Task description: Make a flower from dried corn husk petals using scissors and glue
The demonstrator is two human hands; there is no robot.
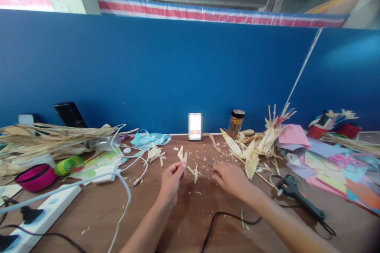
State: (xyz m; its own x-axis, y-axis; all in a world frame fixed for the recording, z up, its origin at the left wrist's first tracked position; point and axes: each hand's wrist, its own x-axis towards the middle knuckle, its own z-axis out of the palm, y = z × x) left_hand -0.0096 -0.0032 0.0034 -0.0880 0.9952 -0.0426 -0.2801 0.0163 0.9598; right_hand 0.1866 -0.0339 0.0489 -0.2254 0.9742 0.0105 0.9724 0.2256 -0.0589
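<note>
My left hand (174,172) is closed in a pinch on a small cut piece of pale corn husk (183,155), whose strips stick up above the fingertips. My right hand (227,176) is curled, its fingers round a thin dark pointed tool (209,163); most of the tool is hidden by the hand, so its kind does not show. Between the hands a curled husk strip (196,174) lies on the brown table (184,221) among small scraps. To the left is a bunch of cut husk pieces (154,153).
At right are a husk bundle (263,146), a lidded jar (236,122), a glue gun (301,197) and coloured paper (332,182). A phone (195,126) leans on the blue partition (178,67). Left stand a power strip (49,217), cables, pink tape roll (36,177) and blue ribbon (151,138).
</note>
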